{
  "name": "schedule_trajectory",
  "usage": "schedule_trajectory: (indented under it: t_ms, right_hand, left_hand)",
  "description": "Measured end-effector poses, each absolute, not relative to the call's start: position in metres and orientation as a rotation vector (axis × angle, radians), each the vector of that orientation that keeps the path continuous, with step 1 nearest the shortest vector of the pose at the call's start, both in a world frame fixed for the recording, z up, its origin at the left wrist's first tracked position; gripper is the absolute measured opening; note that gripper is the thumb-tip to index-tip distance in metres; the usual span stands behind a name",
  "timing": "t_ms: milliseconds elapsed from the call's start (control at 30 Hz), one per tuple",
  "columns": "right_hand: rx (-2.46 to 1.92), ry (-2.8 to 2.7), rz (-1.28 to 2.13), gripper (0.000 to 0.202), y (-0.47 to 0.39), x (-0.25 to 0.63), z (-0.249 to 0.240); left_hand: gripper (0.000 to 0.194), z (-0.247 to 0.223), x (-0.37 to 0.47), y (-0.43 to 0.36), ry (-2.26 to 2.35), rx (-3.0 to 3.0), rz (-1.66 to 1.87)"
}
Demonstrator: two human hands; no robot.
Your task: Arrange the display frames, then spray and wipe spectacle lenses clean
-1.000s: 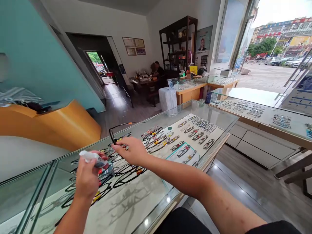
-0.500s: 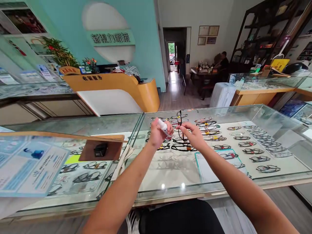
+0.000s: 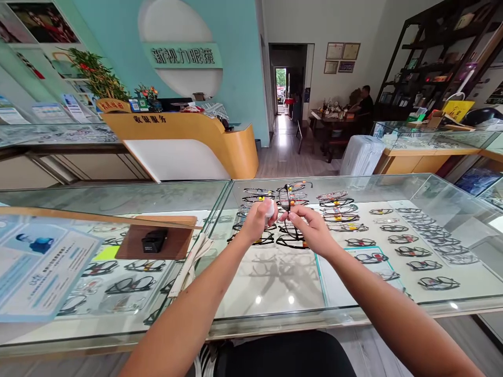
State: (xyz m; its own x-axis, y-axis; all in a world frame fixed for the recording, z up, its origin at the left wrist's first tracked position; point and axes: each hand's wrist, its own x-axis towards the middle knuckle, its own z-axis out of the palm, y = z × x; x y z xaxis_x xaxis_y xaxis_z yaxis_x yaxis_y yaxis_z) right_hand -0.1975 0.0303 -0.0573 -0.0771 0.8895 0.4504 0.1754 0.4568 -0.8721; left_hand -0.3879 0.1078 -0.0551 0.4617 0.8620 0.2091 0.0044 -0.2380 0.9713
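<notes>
My left hand (image 3: pixel 256 221) is wrapped round a small white bottle (image 3: pixel 270 208), whose top points toward the glasses beside it. With pinched fingers, my right hand (image 3: pixel 311 228) holds a pair of dark-framed glasses (image 3: pixel 283 199) upright above the glass counter (image 3: pixel 275 309). The two hands are close together, the bottle just left of the glasses. Rows of other glasses lie beneath and around them, and some overlap the held pair in view. A teal-edged white sheet (image 3: pixel 341 283) lies right of my forearms' gap.
A brown wooden tray (image 3: pixel 173 238) with a black box (image 3: pixel 154 241) is on the left counter, near a blue printed sheet (image 3: pixel 51 262). Cloth strips (image 3: pixel 190 264) lie beside it. Several glasses (image 3: pixel 438 283) fill the right side. A person (image 3: pixel 366 102) sits at a far table.
My left hand has turned the bottle, so less of its side shows. The glasses in my right hand have shifted slightly left and down. The camera view has moved a little.
</notes>
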Motion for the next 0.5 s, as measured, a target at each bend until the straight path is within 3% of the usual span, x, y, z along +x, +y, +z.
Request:
schedule_trajectory:
  t_ms: [500]
  right_hand:
    - [-0.867,-1.329,0.951,0.055,0.039,-0.189,-0.048]
  left_hand:
    - [0.073,-0.055,-0.386,0.100,0.738,1.885,0.879]
